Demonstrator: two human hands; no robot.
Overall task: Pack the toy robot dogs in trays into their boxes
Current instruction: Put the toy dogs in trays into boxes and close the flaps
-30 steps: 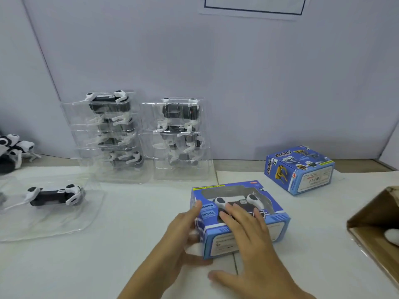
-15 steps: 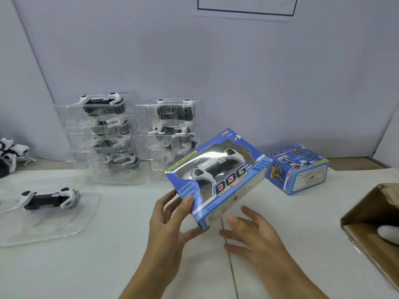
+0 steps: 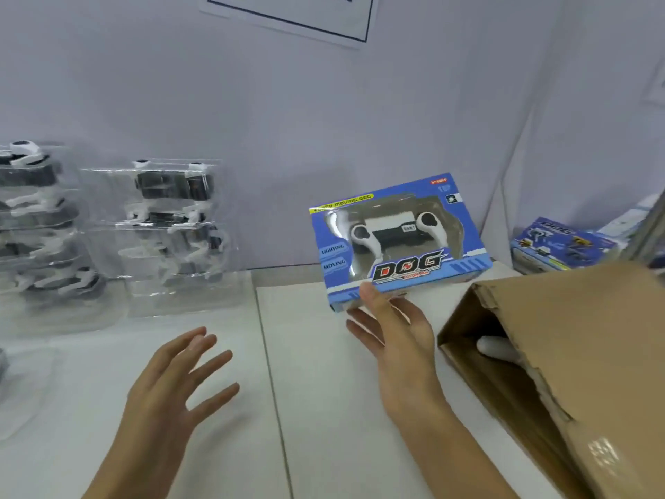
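Holding one packed box [image 3: 397, 243] up by its lower edge, the right hand [image 3: 394, 336] has its thumb on the front face and its fingers under the bottom, so the grip is closed on the box. The left hand [image 3: 180, 376] is empty, with open, spread fingers above the table [image 3: 316, 408], and it looks blurred.

I judge the task is partly done. This box already has a dog [image 3: 392, 230] inside. A second box [image 3: 561, 246] lies at the far right; whether it is full I cannot tell. Much is left: two stacks of trays [image 3: 169, 232] with dogs stand against the wall at the left, near each other, and each needs a box. A brown carton [image 3: 561, 358] lies open on its side just right of the held box, with something white inside; it may be the place for finished boxes, but that is only my guess.

The held box is blue, upright and a little tilted, in the air above the back of the table, between the trays and the carton. It has a clear window, the word "DOG" below it, and the labels "LIGHTING" and "MOVING" on the left. The dog behind the window is white and black.
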